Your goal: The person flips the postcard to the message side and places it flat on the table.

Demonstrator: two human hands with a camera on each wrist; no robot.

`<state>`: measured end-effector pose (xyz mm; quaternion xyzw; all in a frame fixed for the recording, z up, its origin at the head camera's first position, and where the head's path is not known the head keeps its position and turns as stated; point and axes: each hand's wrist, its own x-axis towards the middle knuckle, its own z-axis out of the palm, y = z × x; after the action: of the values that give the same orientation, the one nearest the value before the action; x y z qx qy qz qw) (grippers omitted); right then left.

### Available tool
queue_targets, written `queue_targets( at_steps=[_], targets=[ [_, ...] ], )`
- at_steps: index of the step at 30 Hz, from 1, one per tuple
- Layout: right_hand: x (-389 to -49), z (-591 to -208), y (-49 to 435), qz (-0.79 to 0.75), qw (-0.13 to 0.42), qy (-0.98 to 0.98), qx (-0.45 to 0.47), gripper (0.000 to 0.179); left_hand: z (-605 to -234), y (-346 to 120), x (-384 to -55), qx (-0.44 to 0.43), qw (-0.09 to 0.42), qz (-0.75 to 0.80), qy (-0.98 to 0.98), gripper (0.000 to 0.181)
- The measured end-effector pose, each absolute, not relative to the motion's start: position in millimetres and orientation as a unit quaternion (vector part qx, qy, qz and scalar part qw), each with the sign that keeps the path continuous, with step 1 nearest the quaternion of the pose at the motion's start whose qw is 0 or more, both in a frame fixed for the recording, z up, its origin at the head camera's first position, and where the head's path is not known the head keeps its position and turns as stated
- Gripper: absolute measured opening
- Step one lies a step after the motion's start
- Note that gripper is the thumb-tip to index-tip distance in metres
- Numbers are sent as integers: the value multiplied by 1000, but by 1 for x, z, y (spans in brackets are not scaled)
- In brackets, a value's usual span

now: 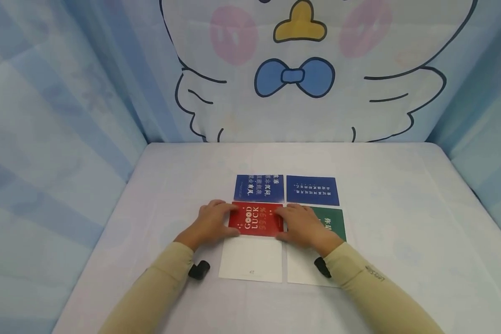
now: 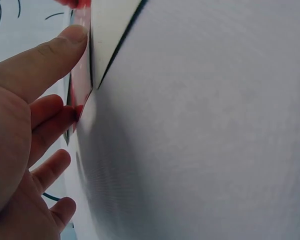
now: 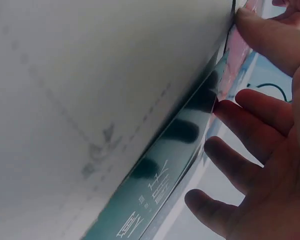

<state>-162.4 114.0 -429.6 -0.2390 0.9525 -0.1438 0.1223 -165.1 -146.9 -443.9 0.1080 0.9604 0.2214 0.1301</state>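
A red card (image 1: 256, 219) printed "GOOD LUCK" lies in the middle of a two-column layout of cards. My left hand (image 1: 210, 225) touches its left end, thumb at the near corner and fingertips at the far one. At its right end my right hand (image 1: 304, 226) does likewise, partly covering a green card (image 1: 331, 220). In the left wrist view, the left thumb (image 2: 72, 37) rests at the card's near edge while the other fingers are loosely bent. The right fingers (image 3: 235, 165) spread above the green card in the right wrist view.
Two blue cards (image 1: 259, 188) (image 1: 313, 190) lie in the far row. Nearer me are two white cards (image 1: 252, 260) (image 1: 300, 269), the right one partly under the right forearm. A white cloth covers the table (image 1: 183, 171), with a patterned curtain (image 1: 292, 116) behind it.
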Motion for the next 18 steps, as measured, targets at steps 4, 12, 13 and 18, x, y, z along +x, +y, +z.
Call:
queue_targets(
  at_steps=[4, 12, 13, 18],
  targets=[
    [-163, -430, 113, -133, 127, 954, -237, 67, -442, -146, -168, 116, 130, 211, 962, 72],
    [-166, -425, 113, -106, 127, 952, -256, 61, -439, -146, -167, 126, 135, 202, 962, 73],
    [-166, -425, 113, -104, 127, 952, -259, 61, -439, -146, -167, 128, 135, 200, 962, 73],
    [-169, -426, 113, -103, 127, 950, -267, 54, -440, -145, -167, 138, 128, 186, 964, 71]
  ],
)
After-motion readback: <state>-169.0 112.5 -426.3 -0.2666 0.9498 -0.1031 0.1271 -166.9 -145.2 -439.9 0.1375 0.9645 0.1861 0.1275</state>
